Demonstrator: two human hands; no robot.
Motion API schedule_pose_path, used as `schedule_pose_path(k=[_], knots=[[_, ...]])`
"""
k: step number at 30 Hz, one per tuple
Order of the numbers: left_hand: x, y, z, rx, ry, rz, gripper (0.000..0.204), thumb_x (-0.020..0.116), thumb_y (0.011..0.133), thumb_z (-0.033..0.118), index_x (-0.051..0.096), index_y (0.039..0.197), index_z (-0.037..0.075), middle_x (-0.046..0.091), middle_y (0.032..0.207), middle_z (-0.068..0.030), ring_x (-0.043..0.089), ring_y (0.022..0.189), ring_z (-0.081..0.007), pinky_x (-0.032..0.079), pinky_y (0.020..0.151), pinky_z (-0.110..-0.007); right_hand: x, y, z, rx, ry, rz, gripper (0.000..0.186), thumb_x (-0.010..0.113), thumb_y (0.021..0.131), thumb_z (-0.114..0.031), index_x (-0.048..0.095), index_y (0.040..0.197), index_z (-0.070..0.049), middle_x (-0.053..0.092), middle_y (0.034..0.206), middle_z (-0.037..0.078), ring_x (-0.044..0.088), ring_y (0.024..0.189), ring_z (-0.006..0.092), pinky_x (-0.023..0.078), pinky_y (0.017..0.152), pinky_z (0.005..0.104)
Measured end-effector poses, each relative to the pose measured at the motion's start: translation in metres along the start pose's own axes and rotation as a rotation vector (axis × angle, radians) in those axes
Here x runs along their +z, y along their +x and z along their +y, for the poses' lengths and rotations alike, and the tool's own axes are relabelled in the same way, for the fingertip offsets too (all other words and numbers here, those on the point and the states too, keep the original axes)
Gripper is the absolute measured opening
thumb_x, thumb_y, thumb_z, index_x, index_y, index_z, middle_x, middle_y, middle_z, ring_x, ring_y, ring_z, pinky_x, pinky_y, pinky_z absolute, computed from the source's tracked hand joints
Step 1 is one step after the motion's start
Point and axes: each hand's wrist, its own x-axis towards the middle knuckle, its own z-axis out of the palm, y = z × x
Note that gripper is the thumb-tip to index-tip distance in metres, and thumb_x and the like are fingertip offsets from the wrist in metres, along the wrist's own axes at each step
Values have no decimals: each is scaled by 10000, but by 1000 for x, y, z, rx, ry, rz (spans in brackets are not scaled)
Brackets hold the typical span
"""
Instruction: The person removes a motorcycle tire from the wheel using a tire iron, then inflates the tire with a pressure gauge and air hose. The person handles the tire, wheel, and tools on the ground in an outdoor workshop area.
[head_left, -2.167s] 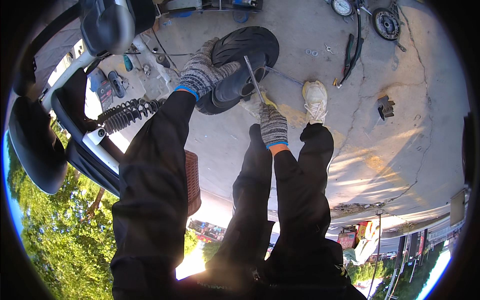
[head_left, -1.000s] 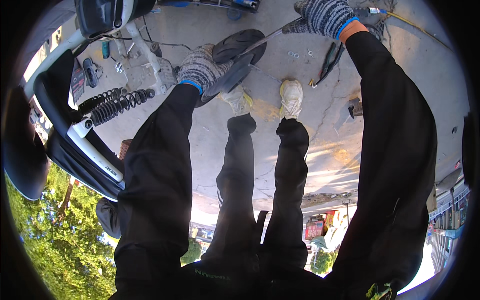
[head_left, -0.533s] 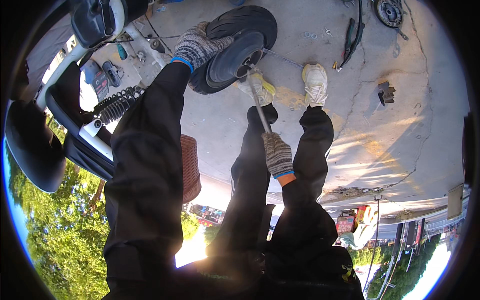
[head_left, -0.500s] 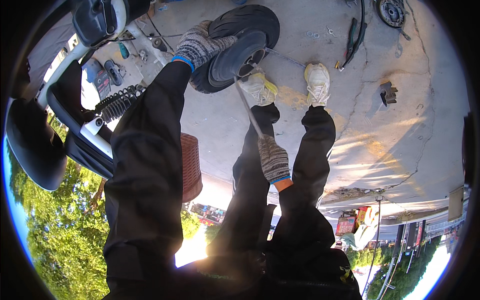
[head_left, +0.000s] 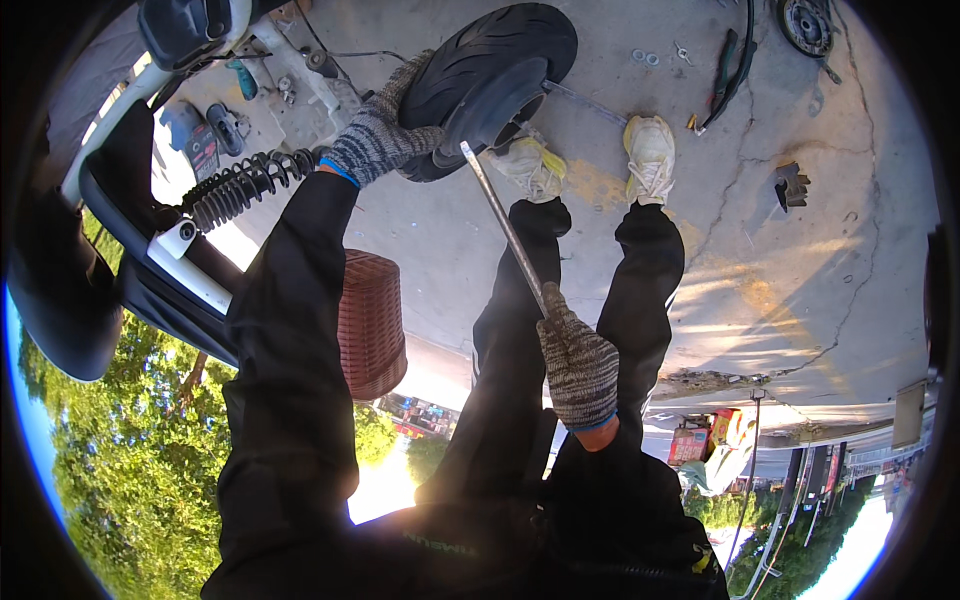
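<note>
Black-tyred, the wheel [head_left: 488,98] is clasped by the fingers of the left hand [head_left: 383,138], presumably for steadiness, and the metal bar [head_left: 507,230] near it by those of the right hand [head_left: 580,368].

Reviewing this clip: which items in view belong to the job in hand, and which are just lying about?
In hand:
- black wheel with tyre, gripped by the left hand
- metal bar, held in the right hand

Apparently just lying on the ground:
- two washers
- round metal part
- angular dark piece
</note>
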Motion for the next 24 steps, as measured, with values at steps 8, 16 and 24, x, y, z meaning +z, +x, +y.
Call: schedule_pose_path(k=[8,16,24], knots=[[38,-6,28,-371,209,344,796,833,772,435,513,1367,13,654,1237,-183,642,1142,-295,496,1012,-384,11,23,-24,-32,-240,-31,391,578,979,-203,588,1363,-132,715,1116,80,687,866,289,557,719,377],[44,0,23,-361,269,421,802,795,751,535,544,1335,46,661,1208,-209,638,1124,-377,502,978,-446,57,51,63,-201,-105,69,399,573,973,-206,559,1355,-90,695,987,134,667,814,261,529,683,378],[11,29,51,-380,218,213,875,751,789,584,471,1436,67,605,1308,-241,603,1203,-363,465,1041,-419,88,73,74,285,947,246,170,543,1025,-133,633,1161,-82,587,800,-17,551,672,62,450,563,230]])
